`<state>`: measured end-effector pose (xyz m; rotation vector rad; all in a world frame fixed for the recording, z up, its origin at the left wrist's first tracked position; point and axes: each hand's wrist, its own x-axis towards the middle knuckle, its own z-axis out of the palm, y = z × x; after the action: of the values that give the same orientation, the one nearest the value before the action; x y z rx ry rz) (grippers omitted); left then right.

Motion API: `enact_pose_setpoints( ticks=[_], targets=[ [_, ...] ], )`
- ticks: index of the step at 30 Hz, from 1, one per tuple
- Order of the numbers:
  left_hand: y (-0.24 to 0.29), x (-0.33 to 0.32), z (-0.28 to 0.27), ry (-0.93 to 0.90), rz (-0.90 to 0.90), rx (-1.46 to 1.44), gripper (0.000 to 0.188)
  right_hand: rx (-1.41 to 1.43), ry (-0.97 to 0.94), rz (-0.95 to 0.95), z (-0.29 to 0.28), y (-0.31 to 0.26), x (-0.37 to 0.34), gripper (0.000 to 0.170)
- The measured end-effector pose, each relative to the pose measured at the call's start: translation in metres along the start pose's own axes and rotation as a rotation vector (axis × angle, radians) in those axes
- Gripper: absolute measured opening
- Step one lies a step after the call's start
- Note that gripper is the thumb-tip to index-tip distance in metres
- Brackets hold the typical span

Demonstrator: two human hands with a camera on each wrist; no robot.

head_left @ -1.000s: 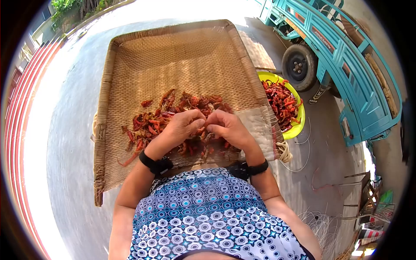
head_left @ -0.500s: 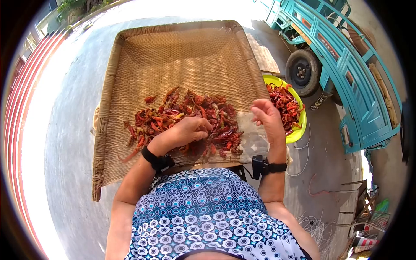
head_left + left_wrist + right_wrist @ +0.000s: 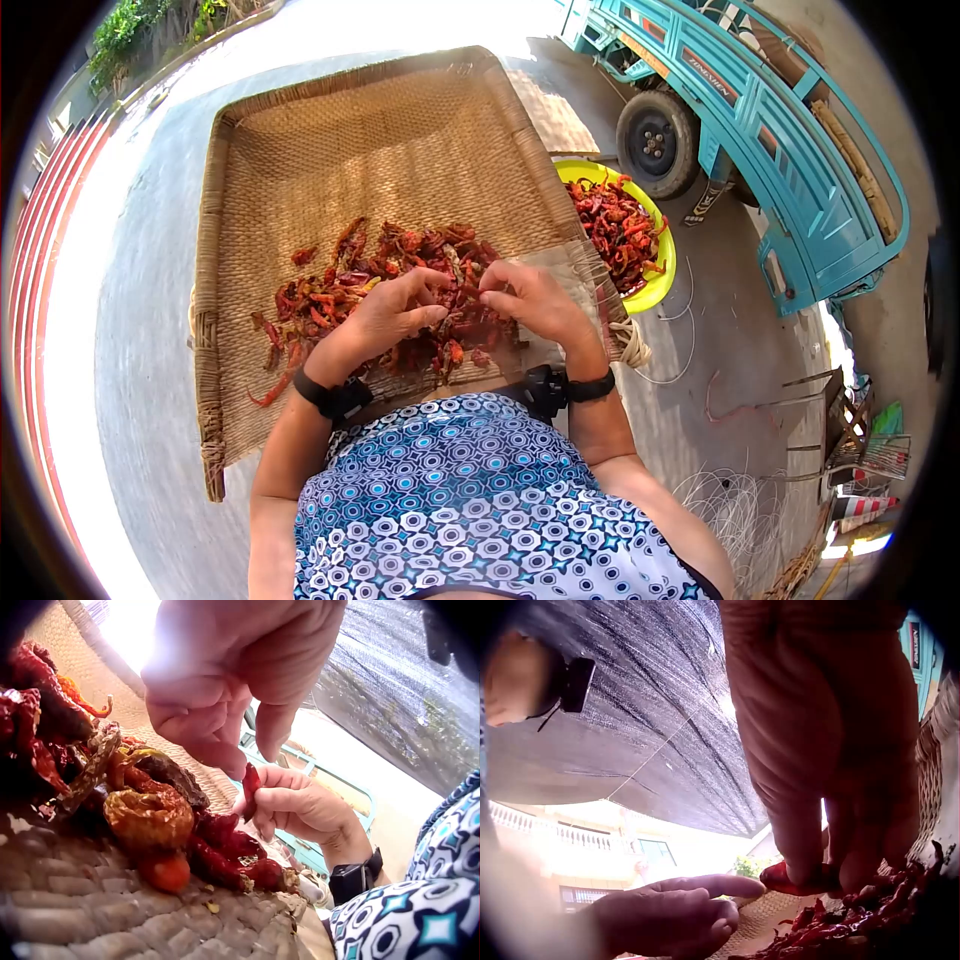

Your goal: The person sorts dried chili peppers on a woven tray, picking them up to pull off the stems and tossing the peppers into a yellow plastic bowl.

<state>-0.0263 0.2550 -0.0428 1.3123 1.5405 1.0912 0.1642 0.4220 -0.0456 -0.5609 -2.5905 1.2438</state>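
My right hand [image 3: 540, 302] pinches a red dried chili pepper [image 3: 250, 791] between thumb and fingers, low over the woven tray [image 3: 350, 150]. Facing it, my left hand [image 3: 388, 310] has its thumb and forefinger apart, with a gap between them. In the right wrist view the left forefinger's tip comes right up to the end of the chili pepper. Beneath both hands, a loose pile of wrinkled red and orange dried chilies [image 3: 400, 243] covers the near part of the tray.
A yellow basin [image 3: 668, 272] heaped with red chilies [image 3: 620, 232] stands by the tray's right side. Beyond it is a turquoise cargo vehicle [image 3: 745, 125] with a black wheel [image 3: 655, 145]. Tangled white wire [image 3: 735, 515] lies on the ground at the right.
The hands were together over the pile, then the right hand swung right toward the basin, its fingers loosely curled. Now it is back beside the left hand, holding a chili pepper.
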Motion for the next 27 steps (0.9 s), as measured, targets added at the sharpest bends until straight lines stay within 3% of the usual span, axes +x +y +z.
enact_pose_setpoints(
  ticks=[6,9,13,17,20,24,26,27],
  targets=[
    [-0.013,0.005,0.001,0.041,0.054,0.071,0.015,0.415,-0.178,0.123,0.016,-0.03,0.003,0.013],
    [-0.016,0.003,0.001,0.066,-0.013,-0.072,0.012,0.516,-0.145,0.084,0.028,-0.016,0.008,0.015],
    [-0.001,-0.001,0.001,0.108,-0.036,-0.056,0.012,0.599,-0.075,0.132,0.017,-0.009,0.008,0.017],
    [-0.008,0.0,-0.001,0.018,0.027,-0.004,0.019,0.742,0.308,0.131,-0.01,0.008,0.011,0.021],
    [-0.004,0.001,0.0,-0.075,-0.034,-0.024,0.023,1.317,0.777,0.016,-0.022,0.013,0.012,0.03],
    [-0.003,0.001,0.005,-0.178,0.117,0.284,0.029,1.033,0.488,0.232,-0.01,0.018,0.007,0.033],
    [-0.007,0.001,0.006,-0.225,0.252,0.516,0.032,0.838,0.2,0.172,0.005,0.016,0.009,0.029],
    [-0.008,0.0,0.007,-0.24,0.223,0.526,0.03,0.739,0.06,0.142,0.012,0.014,0.011,0.027]
  ],
)
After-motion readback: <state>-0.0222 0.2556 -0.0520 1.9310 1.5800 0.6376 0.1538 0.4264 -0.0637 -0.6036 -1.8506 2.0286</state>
